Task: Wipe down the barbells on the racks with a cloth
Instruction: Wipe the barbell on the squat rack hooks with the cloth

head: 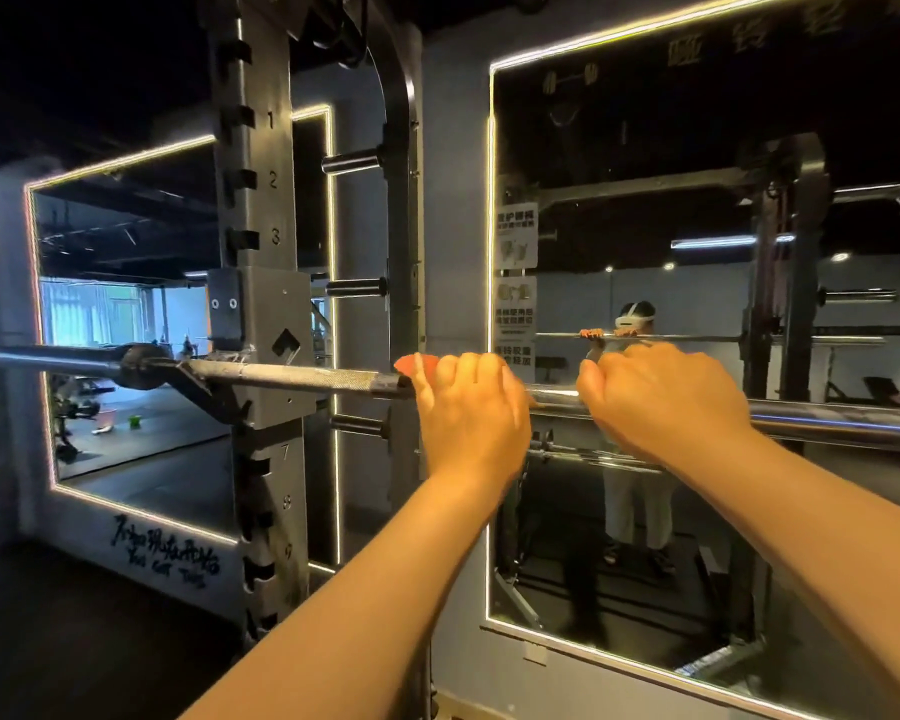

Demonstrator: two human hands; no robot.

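A steel barbell (302, 377) lies across the view at chest height, resting on the hook of a grey numbered rack upright (261, 210). My left hand (468, 407) is wrapped over the bar near its knurled part, with an orange cloth (417, 364) sticking out past the knuckles. My right hand (666, 402) grips the smooth bar a little to the right; whether cloth lies under it I cannot tell. Both forearms reach up from below.
Wall mirrors (697, 252) edged with light strips stand behind the rack and reflect a person at the bar. Plate pegs (352, 161) jut from the rear upright. A lower bar (593, 454) runs beneath the right hand. Dark floor lies at the lower left.
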